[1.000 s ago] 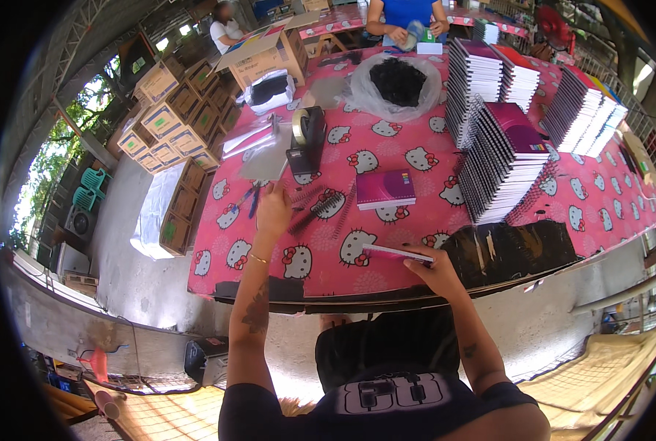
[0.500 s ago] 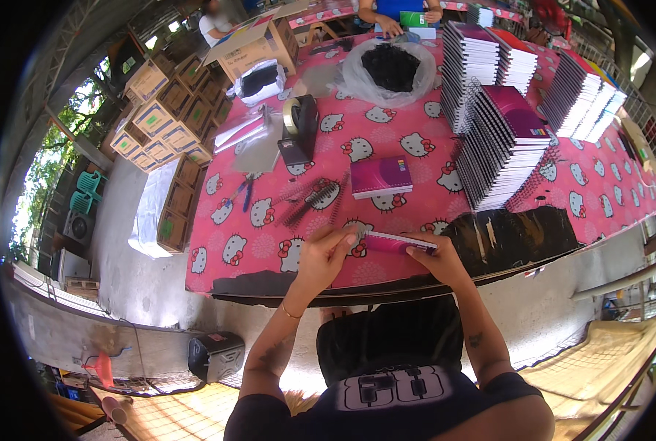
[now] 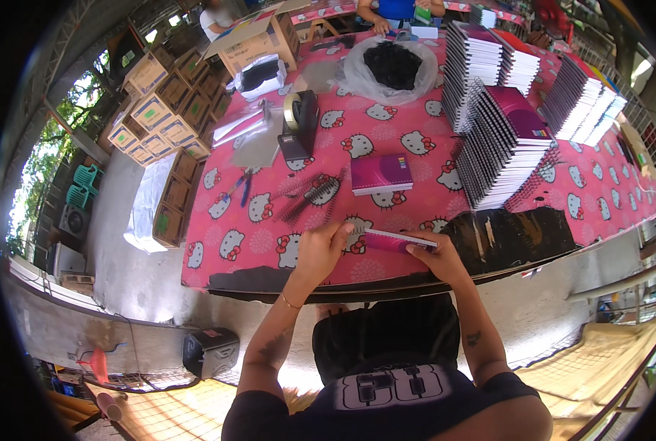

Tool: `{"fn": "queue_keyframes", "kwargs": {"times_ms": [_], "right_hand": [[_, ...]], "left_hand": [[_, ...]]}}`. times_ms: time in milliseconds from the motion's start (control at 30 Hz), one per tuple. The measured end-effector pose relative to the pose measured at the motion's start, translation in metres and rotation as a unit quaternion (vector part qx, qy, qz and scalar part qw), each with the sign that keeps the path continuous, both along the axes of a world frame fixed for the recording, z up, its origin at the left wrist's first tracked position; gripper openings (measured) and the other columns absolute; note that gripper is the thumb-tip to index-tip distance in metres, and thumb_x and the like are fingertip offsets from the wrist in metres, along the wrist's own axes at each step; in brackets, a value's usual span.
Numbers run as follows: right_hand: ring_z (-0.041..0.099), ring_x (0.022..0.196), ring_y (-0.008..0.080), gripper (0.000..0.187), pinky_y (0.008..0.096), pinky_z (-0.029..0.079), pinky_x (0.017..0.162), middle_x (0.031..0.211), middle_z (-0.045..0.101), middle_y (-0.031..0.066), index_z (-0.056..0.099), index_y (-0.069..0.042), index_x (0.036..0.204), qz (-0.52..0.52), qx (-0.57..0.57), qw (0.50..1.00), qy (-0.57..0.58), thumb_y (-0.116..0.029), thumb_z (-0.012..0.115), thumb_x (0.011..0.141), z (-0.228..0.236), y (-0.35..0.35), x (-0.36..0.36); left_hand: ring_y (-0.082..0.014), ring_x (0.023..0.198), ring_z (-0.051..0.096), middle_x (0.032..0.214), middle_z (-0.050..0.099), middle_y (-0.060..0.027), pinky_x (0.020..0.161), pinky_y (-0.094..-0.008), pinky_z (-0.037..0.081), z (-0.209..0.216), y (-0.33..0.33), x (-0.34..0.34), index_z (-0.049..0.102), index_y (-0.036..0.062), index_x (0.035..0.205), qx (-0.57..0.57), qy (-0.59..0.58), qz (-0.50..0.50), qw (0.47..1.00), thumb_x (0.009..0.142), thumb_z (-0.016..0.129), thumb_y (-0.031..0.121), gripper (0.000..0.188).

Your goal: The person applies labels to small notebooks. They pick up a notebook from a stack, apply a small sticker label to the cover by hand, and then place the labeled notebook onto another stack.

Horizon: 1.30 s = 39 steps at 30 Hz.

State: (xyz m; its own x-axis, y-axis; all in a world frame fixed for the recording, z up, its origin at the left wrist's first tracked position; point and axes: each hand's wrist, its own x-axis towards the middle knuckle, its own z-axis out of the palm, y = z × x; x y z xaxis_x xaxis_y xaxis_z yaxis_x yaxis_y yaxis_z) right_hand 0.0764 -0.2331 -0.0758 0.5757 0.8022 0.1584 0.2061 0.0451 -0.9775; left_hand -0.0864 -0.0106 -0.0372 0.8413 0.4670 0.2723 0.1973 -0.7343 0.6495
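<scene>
The right hand (image 3: 442, 259) is gripping a purple notebook (image 3: 389, 242) by its right end, thumb lying on the cover. The left hand (image 3: 321, 251) is pinching a wire coil (image 3: 358, 230) (partly hidden by the fingers) at the notebook's left end. Beyond the hands, loose coils (image 3: 315, 197) and a second notebook (image 3: 381, 172) are resting on the pink table (image 3: 409, 202).

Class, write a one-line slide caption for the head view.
Over a pink patterned table, the right hand grips a purple notebook while the left hand holds a grey wire coil beside it.
</scene>
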Motion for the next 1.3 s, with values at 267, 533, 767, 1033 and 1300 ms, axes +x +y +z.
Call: {"fn": "queue_keyframes", "kwargs": {"times_ms": [267, 533, 767, 1033, 1300], "right_hand": [[0.058, 0.087, 0.0083, 0.029, 0.0250, 0.048, 0.079, 0.099, 0.070, 0.0049, 0.068, 0.002, 0.120, 0.014, -0.012, 1.000, 0.022, -0.005, 0.069, 0.092, -0.001, 0.000, 0.002], [0.057, 0.086, 0.0078, 0.029, 0.0251, 0.048, 0.077, 0.098, 0.070, 0.0051, 0.067, 0.002, 0.121, -0.034, 0.010, 0.998, 0.045, -0.006, 0.069, 0.093, 0.009, -0.006, -0.006], [0.055, 0.082, 0.0060, 0.028, 0.0234, 0.047, 0.073, 0.091, 0.067, 0.0018, 0.068, 0.001, 0.121, -0.028, 0.023, 0.996, 0.086, -0.006, 0.068, 0.094, 0.020, -0.010, -0.011], [0.058, 0.085, 0.0067, 0.027, 0.0244, 0.049, 0.075, 0.094, 0.067, 0.0027, 0.067, 0.003, 0.119, -0.008, 0.021, 0.995, 0.092, -0.008, 0.066, 0.095, 0.027, -0.011, -0.013], [0.059, 0.090, 0.0085, 0.028, 0.0254, 0.050, 0.080, 0.103, 0.068, 0.0045, 0.066, 0.004, 0.120, 0.025, 0.061, 0.995, 0.081, -0.007, 0.066, 0.094, 0.026, -0.012, -0.015]], "left_hand": [[-0.0218, 0.072, 0.063, 0.090, 0.061, -0.0101, 0.062, -0.0358, 0.048, 0.017, 0.015, 0.014, 0.069, 0.0063, 0.113, 0.038, -0.021, -0.208, 0.977, 0.093, 0.069, 0.023, 0.025], [-0.0385, 0.140, 0.039, 0.151, 0.042, -0.0196, 0.108, -0.0596, 0.032, 0.020, -0.051, 0.022, 0.046, -0.0024, 0.144, 0.361, 0.002, -0.013, 0.933, 0.094, 0.063, 0.041, 0.068], [-0.0406, 0.149, 0.024, 0.159, 0.029, -0.0263, 0.115, -0.0699, 0.009, 0.015, -0.050, 0.029, 0.034, -0.0066, 0.149, 0.422, 0.028, 0.008, 0.906, 0.091, 0.059, 0.056, 0.089], [-0.0359, 0.151, 0.025, 0.158, 0.033, -0.0234, 0.114, -0.0675, 0.013, 0.031, -0.054, 0.034, 0.037, -0.0019, 0.150, 0.422, 0.043, 0.050, 0.904, 0.092, 0.055, 0.058, 0.085], [-0.0461, 0.149, 0.023, 0.156, 0.031, -0.0308, 0.115, -0.0700, 0.011, 0.031, -0.061, 0.037, 0.035, -0.0083, 0.148, 0.429, 0.034, 0.026, 0.902, 0.092, 0.055, 0.056, 0.088]]}}
